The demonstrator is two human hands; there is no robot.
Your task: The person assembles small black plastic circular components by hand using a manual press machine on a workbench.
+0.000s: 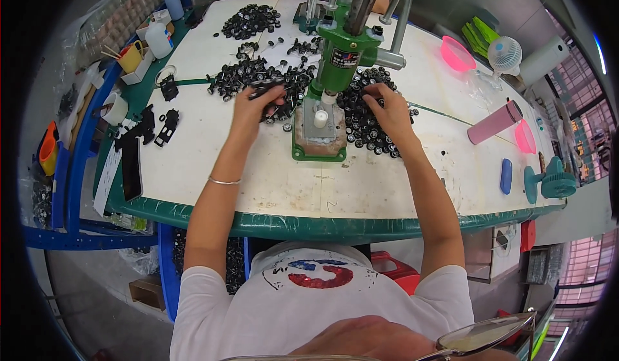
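Dark parts (263, 88) are held in the left hand (256, 105), laid across its curled fingers; their exact shape cannot be told. Below and around those fingers, a left heap of small black wheels (232, 82) is spread (thin metal axles can be made out among them). The right hand (392, 111) is held at a right heap of black wheels (365, 129), its fingers bent, with thumb and forefinger brought near each other; whether a wheel is pinched there cannot be told. Between the two heaps a green press (342, 45) is mounted, with a small white post (320, 120) set upright on its base, touched by neither hand. Farther back on the white tabletop (284, 184), another pile of black wheels (248, 22) is gathered. At the left, a dark flat slab (131, 171) is laid; at the right, a pink bottle (493, 124) and a blue case (506, 176) are placed.
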